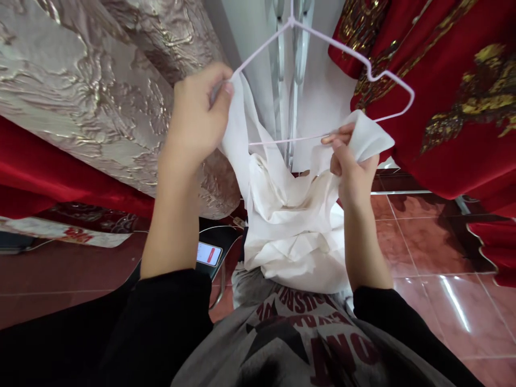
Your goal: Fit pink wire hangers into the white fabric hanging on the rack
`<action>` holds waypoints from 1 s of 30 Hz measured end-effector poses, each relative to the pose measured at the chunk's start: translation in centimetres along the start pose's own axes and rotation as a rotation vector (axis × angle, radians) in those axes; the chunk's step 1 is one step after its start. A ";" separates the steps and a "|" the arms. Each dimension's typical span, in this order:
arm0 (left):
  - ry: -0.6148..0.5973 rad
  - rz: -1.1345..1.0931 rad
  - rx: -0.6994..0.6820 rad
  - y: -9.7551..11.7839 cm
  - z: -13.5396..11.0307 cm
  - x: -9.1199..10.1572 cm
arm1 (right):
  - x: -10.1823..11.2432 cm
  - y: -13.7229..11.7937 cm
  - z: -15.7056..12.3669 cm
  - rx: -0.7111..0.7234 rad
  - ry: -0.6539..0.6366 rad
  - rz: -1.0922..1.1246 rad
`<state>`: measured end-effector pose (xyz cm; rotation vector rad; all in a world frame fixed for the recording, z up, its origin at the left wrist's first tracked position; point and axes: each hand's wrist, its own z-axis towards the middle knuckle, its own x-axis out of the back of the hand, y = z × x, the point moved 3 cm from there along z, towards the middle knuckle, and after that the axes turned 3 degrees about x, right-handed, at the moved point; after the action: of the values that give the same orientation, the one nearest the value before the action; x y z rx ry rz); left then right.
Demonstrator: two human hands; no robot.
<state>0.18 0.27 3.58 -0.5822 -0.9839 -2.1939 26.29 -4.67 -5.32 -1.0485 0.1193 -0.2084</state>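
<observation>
Pinching a strap of the white silky garment [290, 226] against the left end of a thin pale-pink wire hanger [282, 140], the left hand [197, 115] is closed tight on both. The right hand [350, 172] grips bunched cloth beside the hanger's lower bar. Keeping the strap taut and easing it along the wire, rather than tugging, would likely seat it cleanly. The hanger's hook points up and its long bar runs left to right, nearly level, at chest height, with the garment drooping below.

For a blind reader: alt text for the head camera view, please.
The left hand holds a white fabric garment against a thin pale pink wire hanger; the right hand pinches the cloth at its bottom bar.
</observation>
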 end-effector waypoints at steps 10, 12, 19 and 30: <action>-0.065 0.006 -0.047 0.0 0.4 1.1 | 7.8 0.4 5.4 -0.356 0.349 0.300; -0.074 -0.010 -0.044 0.1 0.4 1.5 | 8.4 -0.5 7.6 -0.381 0.261 0.237; -0.054 -0.062 -0.007 0.4 0.2 1.5 | 7.7 -5.9 10.8 -0.245 0.091 -0.273; -0.051 -0.057 -0.024 -0.5 0.1 0.9 | 3.3 -10.7 10.1 -0.203 -0.213 -0.452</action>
<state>-0.80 0.30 3.96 -0.6314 -1.0128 -2.2540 30.25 -2.05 8.96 -1.2853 -0.2982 -0.4987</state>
